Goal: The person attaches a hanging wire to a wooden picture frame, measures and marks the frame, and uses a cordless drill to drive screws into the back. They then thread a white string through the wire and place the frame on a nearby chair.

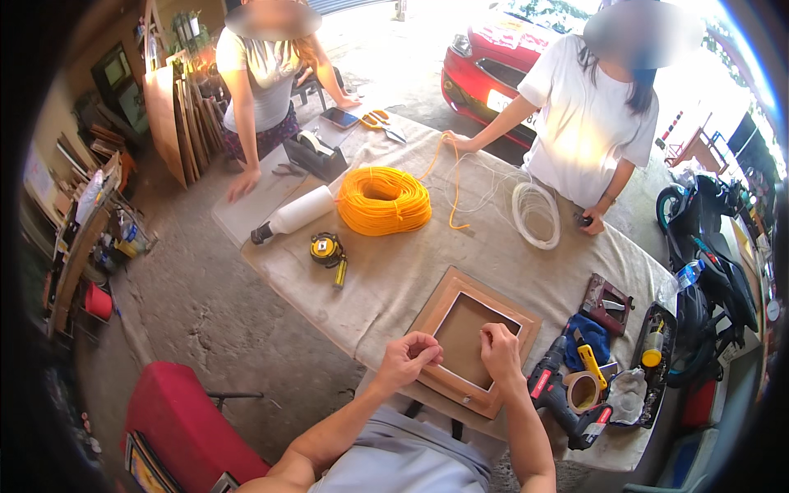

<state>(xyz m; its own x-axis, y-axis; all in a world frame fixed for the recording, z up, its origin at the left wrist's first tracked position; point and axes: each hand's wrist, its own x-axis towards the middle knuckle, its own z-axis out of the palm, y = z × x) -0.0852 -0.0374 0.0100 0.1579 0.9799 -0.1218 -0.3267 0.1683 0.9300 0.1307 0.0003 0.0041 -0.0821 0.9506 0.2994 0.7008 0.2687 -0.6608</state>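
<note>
A wooden picture frame (497, 300) lies on the cloth-covered table in front of me, with a brown panel (464, 333) inside a white inner edge. My left hand (408, 360) is over the frame's left side, thumb and fingertips pinched together. Above the panel's right part, my right hand (500, 353) is closed with its fingers curled in. Whatever either hand holds is too small or hidden to make out. A small metal piece (467, 398) sits on the frame's near bar.
Right of the frame lie a cordless drill (552, 394), tape roll (583, 390), yellow cutter (590, 361) and staple gun (606, 304). Farther off are a tape measure (326, 249), orange rope coil (384, 201) and clear tubing coil (536, 216). Two people stand across the table (378, 287).
</note>
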